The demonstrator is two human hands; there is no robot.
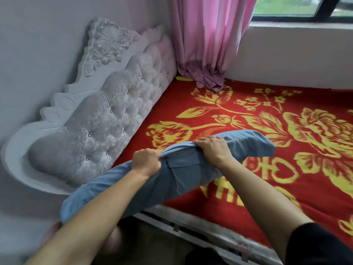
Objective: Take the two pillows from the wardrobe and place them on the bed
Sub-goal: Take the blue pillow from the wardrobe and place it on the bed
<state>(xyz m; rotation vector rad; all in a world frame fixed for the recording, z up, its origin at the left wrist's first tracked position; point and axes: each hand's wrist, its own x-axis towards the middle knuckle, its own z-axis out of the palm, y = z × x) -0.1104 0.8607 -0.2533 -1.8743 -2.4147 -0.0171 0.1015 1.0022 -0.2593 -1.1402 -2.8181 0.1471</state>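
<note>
A long blue pillow (183,175) hangs in the air over the near left corner of the bed (286,169), tilted with its far end higher. My left hand (146,161) grips its bunched top edge near the middle. My right hand (214,148) clamps the same edge a little farther right. The pillow's lower left end sticks out past the bed's side rail. The bed carries a red blanket with yellow flowers. Only one pillow is in view; the wardrobe is out of sight.
A tufted white headboard (107,119) stands along the left wall. A pink curtain (208,46) drapes onto the bed's far corner below a window (305,12). The bed's grey side rail (210,230) runs along the near edge, with floor below.
</note>
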